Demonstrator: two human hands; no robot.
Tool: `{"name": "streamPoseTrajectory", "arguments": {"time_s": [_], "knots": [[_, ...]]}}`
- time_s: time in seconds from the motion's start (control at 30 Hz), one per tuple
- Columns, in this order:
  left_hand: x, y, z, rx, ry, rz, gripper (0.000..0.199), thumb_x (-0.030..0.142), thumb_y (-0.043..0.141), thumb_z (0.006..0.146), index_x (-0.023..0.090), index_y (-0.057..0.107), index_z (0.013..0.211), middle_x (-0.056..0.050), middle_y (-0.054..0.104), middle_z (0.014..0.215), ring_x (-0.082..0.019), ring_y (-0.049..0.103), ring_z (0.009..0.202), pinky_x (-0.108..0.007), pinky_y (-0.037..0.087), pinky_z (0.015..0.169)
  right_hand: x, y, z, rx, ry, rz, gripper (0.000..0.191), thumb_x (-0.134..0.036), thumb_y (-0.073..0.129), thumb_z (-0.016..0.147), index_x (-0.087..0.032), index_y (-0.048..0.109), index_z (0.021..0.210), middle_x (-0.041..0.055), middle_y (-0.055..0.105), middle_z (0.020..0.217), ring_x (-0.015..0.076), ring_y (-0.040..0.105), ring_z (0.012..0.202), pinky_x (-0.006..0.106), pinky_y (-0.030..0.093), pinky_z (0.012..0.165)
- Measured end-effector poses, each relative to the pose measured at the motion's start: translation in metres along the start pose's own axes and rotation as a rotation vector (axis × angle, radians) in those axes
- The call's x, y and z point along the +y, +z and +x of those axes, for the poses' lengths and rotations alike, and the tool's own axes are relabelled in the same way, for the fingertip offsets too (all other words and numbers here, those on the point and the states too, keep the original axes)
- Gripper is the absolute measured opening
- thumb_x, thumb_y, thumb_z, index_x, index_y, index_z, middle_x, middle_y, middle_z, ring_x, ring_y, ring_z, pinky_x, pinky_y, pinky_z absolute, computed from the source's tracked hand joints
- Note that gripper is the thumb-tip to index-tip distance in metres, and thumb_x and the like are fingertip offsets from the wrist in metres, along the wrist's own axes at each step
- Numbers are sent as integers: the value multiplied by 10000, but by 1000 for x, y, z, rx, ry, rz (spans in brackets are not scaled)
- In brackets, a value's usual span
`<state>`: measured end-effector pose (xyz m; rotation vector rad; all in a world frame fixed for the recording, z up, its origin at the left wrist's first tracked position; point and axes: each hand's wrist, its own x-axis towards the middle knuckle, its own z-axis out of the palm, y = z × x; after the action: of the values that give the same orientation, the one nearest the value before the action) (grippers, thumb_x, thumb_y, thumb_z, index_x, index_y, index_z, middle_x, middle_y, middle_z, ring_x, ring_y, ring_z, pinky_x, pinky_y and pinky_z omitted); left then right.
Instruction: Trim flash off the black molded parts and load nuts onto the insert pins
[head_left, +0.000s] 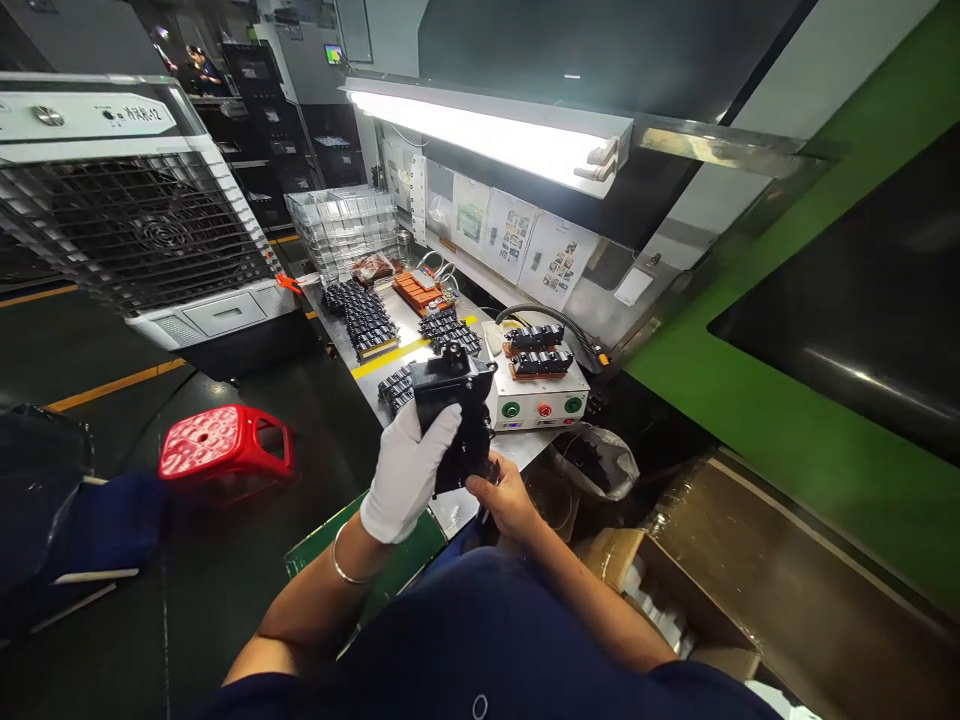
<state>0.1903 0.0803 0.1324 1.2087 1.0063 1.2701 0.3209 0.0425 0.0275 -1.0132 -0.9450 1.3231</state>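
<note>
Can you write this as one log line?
left hand: gloved, holding black part; right hand: bare, gripping its lower end; white control box: on table

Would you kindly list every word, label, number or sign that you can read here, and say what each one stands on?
"冷风机", followed by "12": on the front panel of the air cooler; the small marks by its knobs are too small to read.
Sheets on the wall: printed, but too small to read.
White button box: the tiny labels below its buttons are unreadable.
Screen in the background: too small to read.
</note>
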Motion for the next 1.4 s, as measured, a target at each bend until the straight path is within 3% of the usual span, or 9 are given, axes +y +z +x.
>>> {"name": "streamPoseTrajectory", "arguments": {"time_s": [0.27,0.4,0.5,0.63,0.73,0.87,1.03,1.2,1.4], "knots": [[-9,0,3,44,44,-218,396,384,721,818,212,638,1164,-71,678,1224,-205,626,1134,-323,492,994,-18,-4,5,203,-195,-254,366,-435,804,653,-190,724,914,-13,622,700,98,451,577,234,397,525],[-16,-4,6,-32,-140,-536,399,346,771,773,265,620,1133,-40,662,1233,-185,622,1142,-348,529,953,-43,-13,13,333,-463,-568,400,-339,810,682,-217,714,1051,-13,686,779,76,444,498,233,414,477],[-19,-9,8,17,-305,-730,321,332,754,789,246,635,1075,-20,700,1128,-173,653,1064,-363,563,898,-59,-10,16,206,-742,-749,394,-288,787,739,-244,695,1119,44,744,988,151,662,733,281,549,652],[-17,-13,12,236,-419,-879,153,213,661,848,186,658,999,-22,734,979,-148,691,910,-311,592,817,-66,-1,18,-12,-965,-820,363,-261,722,816,-251,666,1174,81,731,1135,206,688,1042,332,583,841],[-16,-18,12,273,-444,-892,138,250,614,880,168,655,983,-52,740,968,-195,706,931,-391,608,819,-64,1,20,34,-889,-793,447,-348,773,776,-226,652,1188,102,712,1177,167,687,834,297,574,699],[-14,-25,10,217,-565,-886,286,386,553,928,148,645,1057,-104,739,1018,-256,714,962,-487,609,819,-59,4,25,141,-638,-705,439,-425,741,797,-189,654,1157,67,722,1057,46,413,487,224,413,473],[-18,-29,5,179,-621,-958,322,404,453,977,172,667,1040,-91,753,967,-225,733,894,-401,621,797,-55,24,26,56,-666,-621,274,-428,674,854,-159,676,801,-37,560,647,59,359,519,212,342,494],[-20,-37,1,207,-631,-967,328,387,422,987,187,676,1035,-82,754,969,-210,732,889,-379,621,795,-53,40,26,42,-648,-550,334,-459,654,863,-163,626,712,-53,441,588,72,364,542,218,336,516],[-22,-49,-2,167,-620,-931,372,458,452,967,205,662,1143,-62,752,991,-216,716,969,-420,577,916,-57,40,17,-178,-522,-333,458,-536,506,931,-162,570,675,-39,437,577,74,392,539,222,335,513]]}}
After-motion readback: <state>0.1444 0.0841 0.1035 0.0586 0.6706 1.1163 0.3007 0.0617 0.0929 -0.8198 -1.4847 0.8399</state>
